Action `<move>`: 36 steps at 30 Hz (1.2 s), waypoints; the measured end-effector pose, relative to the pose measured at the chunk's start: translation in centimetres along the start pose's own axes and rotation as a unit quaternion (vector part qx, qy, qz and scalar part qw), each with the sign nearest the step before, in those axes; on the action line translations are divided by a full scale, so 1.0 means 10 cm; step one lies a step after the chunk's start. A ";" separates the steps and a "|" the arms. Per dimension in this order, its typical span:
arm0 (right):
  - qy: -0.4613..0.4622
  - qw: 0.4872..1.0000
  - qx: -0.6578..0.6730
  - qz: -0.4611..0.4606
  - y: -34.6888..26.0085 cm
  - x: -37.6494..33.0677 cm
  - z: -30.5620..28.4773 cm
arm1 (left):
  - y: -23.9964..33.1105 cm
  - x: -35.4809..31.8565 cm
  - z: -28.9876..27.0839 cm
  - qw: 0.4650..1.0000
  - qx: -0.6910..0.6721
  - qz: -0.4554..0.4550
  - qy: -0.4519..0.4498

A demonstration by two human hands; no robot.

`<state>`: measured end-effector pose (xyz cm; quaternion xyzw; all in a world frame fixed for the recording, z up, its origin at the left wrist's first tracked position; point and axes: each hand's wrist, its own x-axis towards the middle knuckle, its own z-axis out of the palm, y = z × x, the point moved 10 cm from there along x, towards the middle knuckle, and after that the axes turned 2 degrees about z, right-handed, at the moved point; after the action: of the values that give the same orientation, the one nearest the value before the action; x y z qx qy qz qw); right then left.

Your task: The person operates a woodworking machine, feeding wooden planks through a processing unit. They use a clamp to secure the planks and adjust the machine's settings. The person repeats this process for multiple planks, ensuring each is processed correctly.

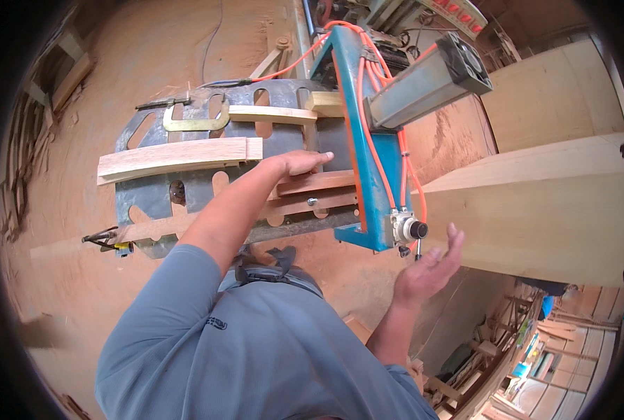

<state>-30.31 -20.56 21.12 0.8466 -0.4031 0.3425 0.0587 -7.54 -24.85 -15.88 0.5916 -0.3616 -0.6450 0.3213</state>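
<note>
Hands, two of them, reach into a woodworking jig that I watch from above. My left hand point(294, 164) lies flat, fingers straight and together, pressing on a short wooden piece point(312, 183) that rests on the grey slotted metal table point(144, 199); it grips nothing. My right hand point(427, 269) hovers open, palm up and fingers spread, just below one black knob point(417, 229) on the blue metal frame point(368, 175), touching nothing that I can see. I count one long curved wooden strip point(172, 157) across the table's left side, one brass-coloured slotted bracket point(196, 122) above it, and a second pale strip point(273, 114) beside that. Several orange hoses point(371, 150) run down the frame; I cannot count them exactly. One grey box-shaped cylinder point(424, 84) sits at the frame's top. Two large pale wooden panels point(536, 203) stand at the right. I see no packages or labels clearly enough to describe.
</note>
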 end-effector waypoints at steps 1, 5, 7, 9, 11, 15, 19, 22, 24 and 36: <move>0.017 0.999 0.030 0.026 0.19 0.00 0.00 | 0.00 -0.02 0.01 1.000 0.014 -0.014 0.001; 0.026 0.986 0.112 0.123 0.70 0.24 0.12 | -0.07 0.04 0.04 1.000 0.024 -0.002 0.000; 0.014 0.981 0.136 0.135 0.83 0.32 0.17 | 0.02 0.01 0.04 0.999 0.030 0.005 0.009; 0.007 0.978 0.163 0.128 0.99 0.31 0.22 | 0.17 -0.09 0.07 0.999 0.040 0.012 0.019; 0.001 0.973 0.195 0.123 0.92 0.35 0.27 | -0.16 0.17 0.05 1.000 -0.024 0.015 0.000; -0.010 0.972 0.210 0.103 0.91 0.35 0.24 | -0.20 0.21 0.09 0.994 -0.100 -0.012 0.030; -0.024 0.968 0.232 0.091 0.91 0.36 0.26 | -0.23 0.18 0.09 0.997 -0.064 -0.036 0.012; -0.032 0.963 0.253 0.088 0.97 0.34 0.27 | 0.05 -0.13 0.17 0.998 -0.012 -0.039 0.052; -0.046 0.954 0.279 0.101 0.97 0.34 0.27 | 0.16 -0.21 0.19 0.995 0.038 -0.006 0.087; -0.148 0.938 0.115 0.292 2.74 -1.84 0.32 | 0.41 -1.97 -0.34 0.767 0.244 0.294 0.516</move>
<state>-56.52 -28.29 2.28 0.7339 -0.5942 0.2596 -0.2022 -2.37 -10.77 -2.10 0.7581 -0.4430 -0.0068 0.4785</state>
